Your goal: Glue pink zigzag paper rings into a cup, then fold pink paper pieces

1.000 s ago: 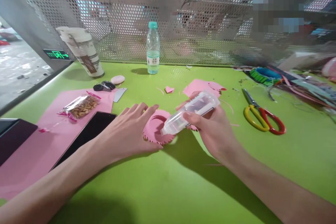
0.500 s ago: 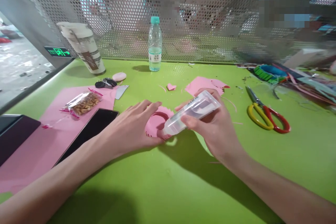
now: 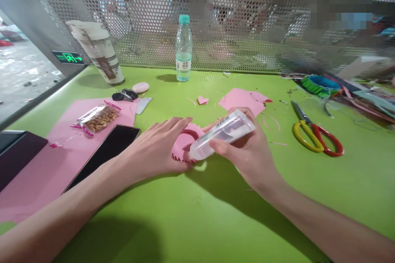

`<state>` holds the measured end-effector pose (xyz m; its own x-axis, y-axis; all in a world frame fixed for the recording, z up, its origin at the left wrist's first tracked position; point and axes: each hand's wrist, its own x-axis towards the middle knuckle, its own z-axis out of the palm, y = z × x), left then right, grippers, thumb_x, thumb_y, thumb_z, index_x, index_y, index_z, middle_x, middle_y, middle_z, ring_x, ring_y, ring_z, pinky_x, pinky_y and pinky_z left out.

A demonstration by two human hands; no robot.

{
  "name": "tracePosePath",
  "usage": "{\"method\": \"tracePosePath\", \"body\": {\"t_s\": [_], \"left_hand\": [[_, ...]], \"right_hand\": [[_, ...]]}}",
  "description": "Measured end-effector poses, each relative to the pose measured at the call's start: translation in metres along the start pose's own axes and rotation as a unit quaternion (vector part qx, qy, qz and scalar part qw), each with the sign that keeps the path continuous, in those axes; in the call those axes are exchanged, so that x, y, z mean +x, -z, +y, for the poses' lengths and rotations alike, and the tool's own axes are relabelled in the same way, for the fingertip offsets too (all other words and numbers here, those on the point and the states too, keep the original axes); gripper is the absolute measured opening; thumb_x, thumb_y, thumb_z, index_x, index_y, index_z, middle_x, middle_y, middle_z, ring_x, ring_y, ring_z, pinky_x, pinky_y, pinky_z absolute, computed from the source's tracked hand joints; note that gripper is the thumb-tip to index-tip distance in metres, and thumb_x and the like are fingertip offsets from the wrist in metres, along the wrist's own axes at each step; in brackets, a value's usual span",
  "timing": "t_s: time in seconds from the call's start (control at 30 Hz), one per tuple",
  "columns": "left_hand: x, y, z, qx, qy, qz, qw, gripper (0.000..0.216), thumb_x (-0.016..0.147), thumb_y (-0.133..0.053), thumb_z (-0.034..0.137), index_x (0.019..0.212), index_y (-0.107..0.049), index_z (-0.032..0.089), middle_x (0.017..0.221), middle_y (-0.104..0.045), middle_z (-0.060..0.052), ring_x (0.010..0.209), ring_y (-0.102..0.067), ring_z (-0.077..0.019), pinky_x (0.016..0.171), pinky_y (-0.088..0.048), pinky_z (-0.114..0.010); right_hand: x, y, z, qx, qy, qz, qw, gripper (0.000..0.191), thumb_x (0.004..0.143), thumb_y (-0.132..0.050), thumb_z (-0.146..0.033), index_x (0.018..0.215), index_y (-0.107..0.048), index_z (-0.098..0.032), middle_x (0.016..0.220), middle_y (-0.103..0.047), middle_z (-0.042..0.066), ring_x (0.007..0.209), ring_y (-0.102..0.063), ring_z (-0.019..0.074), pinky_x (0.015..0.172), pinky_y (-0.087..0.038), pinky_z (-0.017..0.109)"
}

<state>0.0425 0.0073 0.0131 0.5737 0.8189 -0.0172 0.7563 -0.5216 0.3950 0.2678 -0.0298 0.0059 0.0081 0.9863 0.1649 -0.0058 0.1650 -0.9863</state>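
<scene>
We enter first a pink scalloped disc (image 3: 182, 148), lying flat at mid-counter (image 3: 216, 222), just left of the clear tube's (image 3: 222, 134) capped end, which touches or just overhangs it; we cannot tell which. The left hand (image 3: 154, 146) lies spread, pressing on the disc's left side. The right hand (image 3: 243, 146) pinches the tube between thumb and fingers. The tube's long axis slants from far right to near left, and the right hand is the nearer to it. The tube's label carries small print we cannot read. To the left we list a pink sheet (image 3: 33, 199), a snack packet (image 3: 98, 118) and a black phone (image 3: 106, 150). Farther back stand keys (image 3: 124, 95), a tilted paper cup (image 3: 97, 51) with a hanging tag, and a water bottle (image 3: 184, 49), its label illegible. Pink offcuts (image 3: 239, 100) lie beyond the hands; yellow-and-red scissors (image 3: 314, 137) lie right. A green exit sign (image 3: 68, 57) shows a rightward arrow.
</scene>
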Motion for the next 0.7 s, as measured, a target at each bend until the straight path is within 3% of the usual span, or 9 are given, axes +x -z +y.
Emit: {"method": "tracePosePath", "body": {"t_s": [0.37,0.7], "left_hand": [[-0.0009,0.0015,0.003,0.002,-0.011,-0.001,1.0,0.092,0.08,-0.074,0.042,0.163,-0.04,0.025,0.157,-0.06,-0.012,0.131,-0.065,-0.0387,0.113,-0.048,-0.053],[0.0,0.0006,0.0005,-0.007,-0.008,-0.001,1.0,0.097,0.08,-0.077,0.053,0.165,-0.039,0.026,0.155,-0.061,-0.013,0.131,-0.065,-0.0408,0.109,-0.05,-0.056]], "right_hand": [[-0.0019,-0.0014,0.0002,-0.006,0.014,0.0,1.0,0.055,0.075,-0.096,-0.036,0.106,-0.052,-0.029,0.097,-0.079,0.001,0.091,-0.079,0.024,0.076,-0.068,0.037],[-0.0019,0.0009,0.0019,0.029,0.005,-0.011,1.0,0.055,0.075,-0.093,-0.018,0.109,-0.054,-0.031,0.101,-0.081,-0.002,0.092,-0.079,0.0232,0.079,-0.067,0.036]]}}
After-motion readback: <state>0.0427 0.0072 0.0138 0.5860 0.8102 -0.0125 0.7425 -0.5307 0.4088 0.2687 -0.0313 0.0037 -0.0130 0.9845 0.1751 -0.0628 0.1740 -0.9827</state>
